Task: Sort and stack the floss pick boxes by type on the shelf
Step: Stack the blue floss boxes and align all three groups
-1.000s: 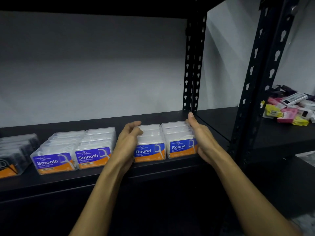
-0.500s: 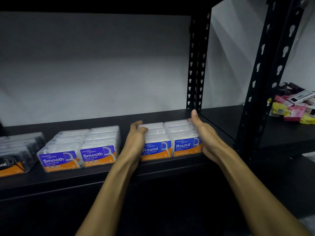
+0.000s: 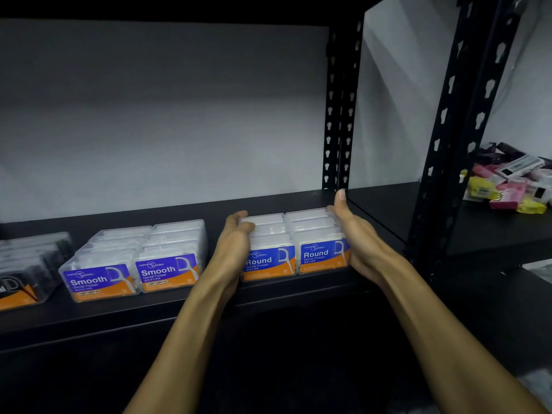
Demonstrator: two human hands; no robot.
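Two rows of clear "Round" floss pick boxes [image 3: 294, 249] with blue and orange labels stand side by side on the black shelf [image 3: 179, 306]. My left hand [image 3: 234, 243] presses flat against the left side of the block, thumb curled over the top. My right hand [image 3: 355, 234] presses against its right side, fingers stretched toward the back. Left of them stand two rows of "Smooth" boxes [image 3: 134, 261]. At the far left sit dark boxes [image 3: 27, 270] with black picks, partly cut off.
Black perforated shelf uprights [image 3: 339, 115] rise just behind my right hand, and another upright [image 3: 457, 130] stands nearer on the right. A loose heap of pink, yellow and white packets [image 3: 513, 180] lies on the neighbouring shelf at the right. A grey wall backs the shelf.
The view has shifted slightly, so the boxes sit a little further right in the frame. Both hands stay pressed on the sides of the Round boxes, squeezing them together.
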